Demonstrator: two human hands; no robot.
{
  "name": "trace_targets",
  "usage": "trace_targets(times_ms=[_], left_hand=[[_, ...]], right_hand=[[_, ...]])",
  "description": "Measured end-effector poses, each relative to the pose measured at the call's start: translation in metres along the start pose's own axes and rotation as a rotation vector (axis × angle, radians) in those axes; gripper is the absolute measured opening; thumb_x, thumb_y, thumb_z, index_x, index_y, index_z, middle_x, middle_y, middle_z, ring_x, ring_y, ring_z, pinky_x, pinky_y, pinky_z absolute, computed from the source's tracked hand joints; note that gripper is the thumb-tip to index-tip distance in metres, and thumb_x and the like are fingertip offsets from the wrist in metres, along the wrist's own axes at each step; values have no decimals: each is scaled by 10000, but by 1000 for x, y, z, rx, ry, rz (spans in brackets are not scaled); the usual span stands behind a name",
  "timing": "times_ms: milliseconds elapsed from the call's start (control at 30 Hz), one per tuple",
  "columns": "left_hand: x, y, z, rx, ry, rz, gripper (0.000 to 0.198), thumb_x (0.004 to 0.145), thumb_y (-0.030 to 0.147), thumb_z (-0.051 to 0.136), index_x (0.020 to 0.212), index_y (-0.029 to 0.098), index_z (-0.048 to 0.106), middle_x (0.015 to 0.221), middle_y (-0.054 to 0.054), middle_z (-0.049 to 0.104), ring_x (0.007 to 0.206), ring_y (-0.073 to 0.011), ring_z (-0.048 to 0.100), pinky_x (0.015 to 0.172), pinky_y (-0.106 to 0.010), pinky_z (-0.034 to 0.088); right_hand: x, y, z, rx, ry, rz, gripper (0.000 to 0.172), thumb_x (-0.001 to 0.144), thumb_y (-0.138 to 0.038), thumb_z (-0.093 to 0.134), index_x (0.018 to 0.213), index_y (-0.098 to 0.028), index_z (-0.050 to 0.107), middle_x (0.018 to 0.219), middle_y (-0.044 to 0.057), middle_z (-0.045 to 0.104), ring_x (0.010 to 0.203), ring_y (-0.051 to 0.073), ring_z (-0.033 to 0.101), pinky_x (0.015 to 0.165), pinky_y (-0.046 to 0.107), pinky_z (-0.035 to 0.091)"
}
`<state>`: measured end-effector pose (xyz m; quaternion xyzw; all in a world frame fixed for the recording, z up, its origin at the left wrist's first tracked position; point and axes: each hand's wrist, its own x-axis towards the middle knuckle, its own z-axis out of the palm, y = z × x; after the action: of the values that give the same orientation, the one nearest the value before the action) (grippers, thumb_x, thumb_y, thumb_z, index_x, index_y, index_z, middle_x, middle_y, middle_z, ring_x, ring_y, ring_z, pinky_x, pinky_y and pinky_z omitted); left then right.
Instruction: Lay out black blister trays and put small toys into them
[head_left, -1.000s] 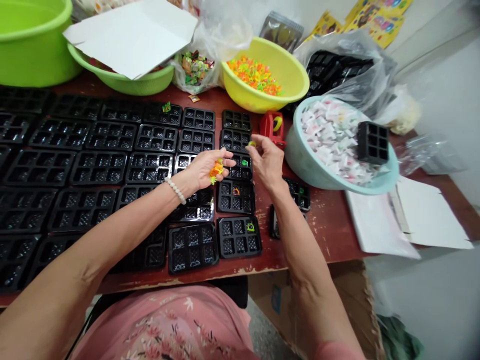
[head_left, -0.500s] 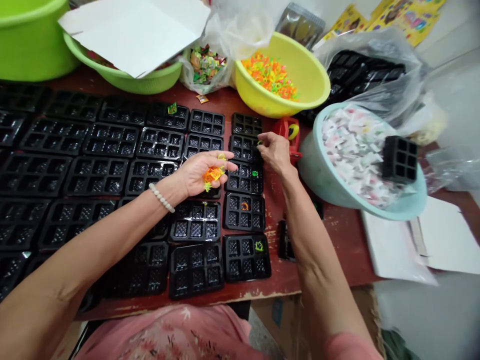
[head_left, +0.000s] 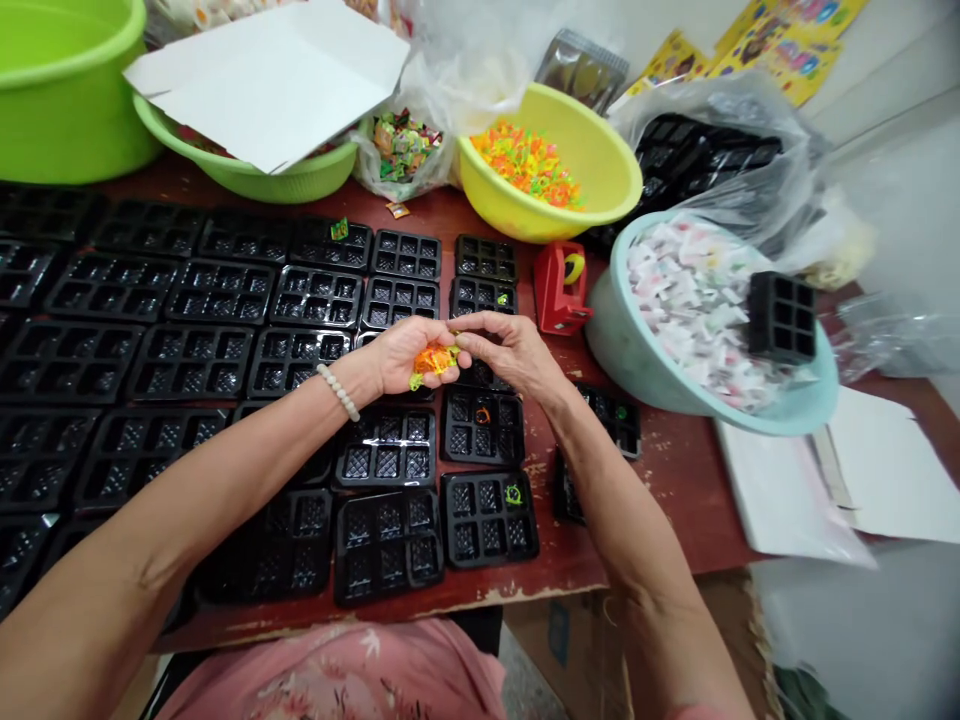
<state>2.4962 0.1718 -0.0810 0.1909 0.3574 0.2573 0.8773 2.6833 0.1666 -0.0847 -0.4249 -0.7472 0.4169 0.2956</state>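
Note:
My left hand (head_left: 409,355), palm up with curled fingers, holds a small heap of orange and yellow-green plastic pieces (head_left: 435,360). Thumb and forefinger of my right hand (head_left: 506,348) pinch at a yellow-green piece at the edge of that heap. Both hands are over rows of black compartment trays (head_left: 386,445). In the right column, a green piece lies in an upper tray (head_left: 484,297), an orange ring in a lower tray (head_left: 482,425), and a green ring in the nearest tray (head_left: 489,518).
A yellow basin (head_left: 622,175) of colourful pieces and a pale blue basin (head_left: 611,320) of white packets stand behind and right. Between them and the trays is a red tape dispenser (head_left: 555,290). Green basins (head_left: 300,180) (head_left: 82,120) are at the back left.
My right hand has moved from the upper tray in the right column to my left hand. A green piece now shows in that tray. The fingers of my left hand have curled in.

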Motion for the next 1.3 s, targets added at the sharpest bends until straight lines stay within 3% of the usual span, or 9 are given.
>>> trace_targets(times_ms=[67, 167, 300, 500, 633, 767, 833, 1100, 1300], left_hand=[[5, 5, 1, -61, -4, -7, 247, 728, 74, 509, 939, 94, 637, 668, -114, 658, 395, -159, 562, 291, -187, 320], [13, 13, 2, -210, 57, -13, 246, 761, 61, 532, 981, 82, 639, 667, -98, 640, 426, -137, 552, 314, -163, 348], [16, 22, 1, -427, 99, -12, 258, 792, 20, 507, 1004, 84, 639, 714, -103, 634, 519, -126, 593, 401, -135, 450], [12, 37, -6, -577, 190, 118, 300, 852, 58, 477, 1082, 45, 670, 806, -144, 689, 683, -204, 706, 611, -272, 634], [13, 42, -13, -610, 202, 187, 329, 890, 117, 480, 1144, 35, 672, 843, -167, 717, 754, -246, 735, 718, -358, 651], [12, 40, -17, -577, 199, 221, 334, 919, 149, 467, 1163, 31, 663, 822, -153, 717, 698, -224, 712, 669, -321, 615], [11, 38, -16, -549, 221, 215, 347, 909, 130, 462, 1171, 27, 666, 783, -140, 705, 676, -214, 699, 646, -301, 590], [4, 36, -25, -551, 210, 214, 296, 847, 44, 464, 1070, 44, 659, 704, -102, 667, 569, -168, 641, 551, -238, 536], [-3, 40, -40, -557, 242, 198, 274, 908, 31, 453, 1106, 58, 641, 832, -148, 711, 728, -224, 734, 714, -336, 649]], right_hand=[[10, 9, -6, 44, 79, 40, 283, 910, -463, 727, 1069, -247, 816, 987, 30, 816, 897, 204, 744, 889, 392, 605], [39, 36, -26, -50, 358, 72, 268, 902, -412, 712, 1039, -202, 806, 982, 58, 811, 869, 210, 739, 876, 403, 611], [92, 82, -61, -383, 660, 168, 205, 905, -284, 665, 1007, -157, 791, 1019, 105, 809, 971, 273, 746, 1018, 473, 567], [132, 111, -75, -560, 620, 242, 216, 915, -226, 663, 1092, -154, 764, 1197, 173, 773, 1200, 344, 693, 1160, 512, 467], [98, 63, -40, -429, 555, -48, 249, 1003, -373, 615, 1120, -202, 753, 1112, 112, 777, 1048, 277, 719, 1027, 473, 560], [44, 8, 13, -399, 240, -431, 286, 1002, -473, 655, 1185, -271, 741, 1092, 68, 741, 1032, 239, 683, 951, 437, 588], [28, -1, 32, -472, 188, -495, 267, 1011, -417, 657, 1235, -288, 726, 1118, 78, 720, 1059, 245, 667, 952, 445, 594], [41, 1, 45, -445, 197, -534, 184, 1033, -196, 580, 1121, -230, 738, 1058, 80, 752, 994, 205, 714, 878, 355, 613], [99, 12, 29, -456, 398, -251, 173, 995, -242, 609, 1017, -219, 779, 983, 65, 783, 886, 218, 722, 856, 375, 579]])
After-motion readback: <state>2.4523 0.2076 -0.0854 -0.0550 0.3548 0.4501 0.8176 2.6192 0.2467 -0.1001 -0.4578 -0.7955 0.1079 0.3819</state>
